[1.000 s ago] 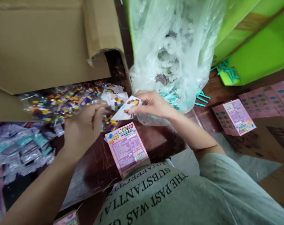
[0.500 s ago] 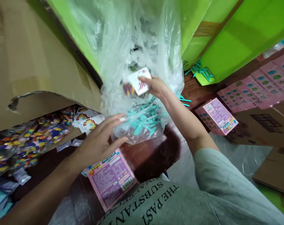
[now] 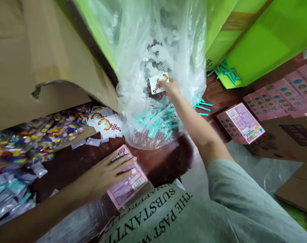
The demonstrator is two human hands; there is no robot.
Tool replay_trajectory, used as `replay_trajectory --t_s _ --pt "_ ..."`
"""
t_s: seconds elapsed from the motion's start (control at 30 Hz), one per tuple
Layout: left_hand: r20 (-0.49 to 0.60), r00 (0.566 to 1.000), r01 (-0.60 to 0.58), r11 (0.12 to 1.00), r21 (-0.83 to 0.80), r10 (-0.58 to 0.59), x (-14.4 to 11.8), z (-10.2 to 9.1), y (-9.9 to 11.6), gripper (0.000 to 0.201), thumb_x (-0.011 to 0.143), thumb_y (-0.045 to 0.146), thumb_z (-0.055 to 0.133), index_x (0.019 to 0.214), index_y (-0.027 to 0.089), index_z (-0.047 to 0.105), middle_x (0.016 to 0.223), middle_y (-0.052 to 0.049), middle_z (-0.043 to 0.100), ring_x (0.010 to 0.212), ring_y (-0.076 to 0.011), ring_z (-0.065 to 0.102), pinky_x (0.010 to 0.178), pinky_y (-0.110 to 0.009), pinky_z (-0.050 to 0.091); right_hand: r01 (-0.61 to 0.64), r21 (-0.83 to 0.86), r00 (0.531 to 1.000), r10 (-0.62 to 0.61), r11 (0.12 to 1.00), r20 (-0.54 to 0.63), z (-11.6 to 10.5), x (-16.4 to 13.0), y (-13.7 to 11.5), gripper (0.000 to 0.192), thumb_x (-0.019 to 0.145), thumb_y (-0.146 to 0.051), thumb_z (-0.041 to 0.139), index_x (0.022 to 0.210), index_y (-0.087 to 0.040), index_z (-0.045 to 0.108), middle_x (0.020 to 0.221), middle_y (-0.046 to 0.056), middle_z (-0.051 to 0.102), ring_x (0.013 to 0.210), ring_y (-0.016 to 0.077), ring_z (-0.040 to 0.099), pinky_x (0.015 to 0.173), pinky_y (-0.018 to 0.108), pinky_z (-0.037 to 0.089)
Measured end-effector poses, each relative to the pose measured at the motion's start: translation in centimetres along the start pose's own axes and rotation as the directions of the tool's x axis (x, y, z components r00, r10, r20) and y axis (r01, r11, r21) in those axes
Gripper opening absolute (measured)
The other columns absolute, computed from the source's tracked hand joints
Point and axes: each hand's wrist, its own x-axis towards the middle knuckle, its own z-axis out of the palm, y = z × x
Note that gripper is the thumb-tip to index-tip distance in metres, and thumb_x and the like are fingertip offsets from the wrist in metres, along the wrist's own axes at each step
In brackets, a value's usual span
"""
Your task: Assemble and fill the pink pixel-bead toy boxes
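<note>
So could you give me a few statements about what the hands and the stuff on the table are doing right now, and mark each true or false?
1. The left hand lies flat on a pink box. True.
2. The right hand holds a small card at the clear plastic bag. True.
3. The plastic bag holds only red balls. False: white grid pieces and teal sticks show inside.
4. Both hands grip the same card. False: only the right hand holds it.
5. A second pink box lies to the right. True.
</note>
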Motion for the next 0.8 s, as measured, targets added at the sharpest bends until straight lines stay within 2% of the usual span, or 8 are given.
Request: replay_trajectory --t_s 0.13,0.23,0.3,0.4,0.47,0.53,0.67,0.8 --pt "-0.043 0.998 -0.040 0.999 -0.022 0.039 2.5 -0.5 0.2 0.101 0.067 0.008 0.081 0.162 0.038 0.064 0.183 -0.008 0.045 0.172 -0.0342 0.041 0.146 -0.060 0.015 -0.082 0.020 0.977 0.076 0.996 0.200 -4.6 -8.4 -1.0 0.037 0.077 -0.028 0.097 0.104 -0.016 0.075 0.099 0.006 0.084 0.090 0.0188 0.080 0.086 0.032 0.068" --pt "-0.176 0.983 0.036 0.997 -0.067 -0.047 3.6 -1.5 0.7 0.093 0.066 0.017 0.087 0.155 0.036 0.070 0.181 -0.012 0.048 0.173 -0.0422 0.038 0.145 -0.067 0.018 -0.069 -0.067 0.939 0.087 0.995 0.333 -8.1 -15.0 -3.7 0.047 0.062 -0.036 0.107 0.096 -0.019 0.079 0.098 0.006 0.086 0.088 0.0210 0.081 0.084 0.034 0.069" --pt "-0.345 0.921 0.150 0.982 -0.112 -0.180 3.1 -1.8 1.3 0.089 0.067 0.036 0.097 0.152 0.033 0.071 0.176 -0.017 0.051 0.172 -0.0514 0.035 0.143 -0.076 0.015 -0.070 -0.146 0.912 0.122 0.987 0.391 -9.7 -18.4 -5.7 0.046 0.060 -0.039 0.108 0.092 -0.021 0.081 0.092 0.004 0.085 0.082 0.0208 0.080 0.078 0.034 0.069" --pt "-0.533 0.744 0.357 0.914 -0.192 -0.403 1.1 -1.6 2.8 0.102 0.066 0.060 0.100 0.156 0.029 0.063 0.172 -0.022 0.048 0.166 -0.0617 0.037 0.138 -0.088 0.007 -0.114 -0.338 0.805 0.286 0.934 0.520 -10.4 -21.1 -7.8 0.044 0.062 -0.043 0.107 0.093 -0.021 0.085 0.092 0.006 0.086 0.077 0.0209 0.079 0.070 0.034 0.067" --pt "-0.574 0.644 0.485 0.850 -0.206 -0.506 -0.1 -1.2 4.3 0.111 0.066 0.064 0.099 0.160 0.026 0.055 0.174 -0.023 0.042 0.162 -0.0633 0.040 0.136 -0.091 0.006 -0.078 -0.465 0.719 0.373 0.882 0.586 -9.9 -21.2 -8.2 0.042 0.066 -0.046 0.106 0.093 -0.020 0.086 0.092 0.006 0.086 0.075 0.0189 0.077 0.067 0.031 0.064" --pt "-0.596 0.563 0.577 0.789 -0.213 -0.573 -0.7 -0.6 6.2 0.118 0.065 0.063 0.100 0.164 0.027 0.047 0.176 -0.024 0.037 0.162 -0.0616 0.042 0.138 -0.089 0.009 0.005 -0.536 0.680 0.390 0.844 0.620 -8.7 -20.5 -8.0 0.040 0.069 -0.048 0.105 0.089 -0.020 0.085 0.089 0.005 0.085 0.073 0.0163 0.074 0.064 0.028 0.061" --pt "-0.597 0.446 0.669 0.692 -0.273 -0.667 0.3 0.9 10.2 0.112 0.071 0.063 0.100 0.163 0.034 0.045 0.178 -0.021 0.035 0.166 -0.0572 0.037 0.141 -0.085 0.009 0.195 -0.579 0.692 0.308 0.792 0.654 -4.3 -19.1 -7.5 0.041 0.063 -0.042 0.110 0.082 -0.021 0.081 0.079 -0.001 0.078 0.075 0.0157 0.072 0.063 0.027 0.055" --pt "-0.629 0.367 0.703 0.648 -0.294 -0.685 1.9 2.1 12.5 0.101 0.084 0.065 0.092 0.164 0.028 0.044 0.177 -0.027 0.033 0.165 -0.0617 0.034 0.132 -0.096 0.011 0.471 -0.573 0.670 0.151 0.670 0.727 -0.1 -19.1 -9.3 0.037 0.068 -0.030 0.109 0.078 -0.016 0.076 0.071 -0.005 0.067 0.080 0.0136 0.069 0.066 0.023 0.049"
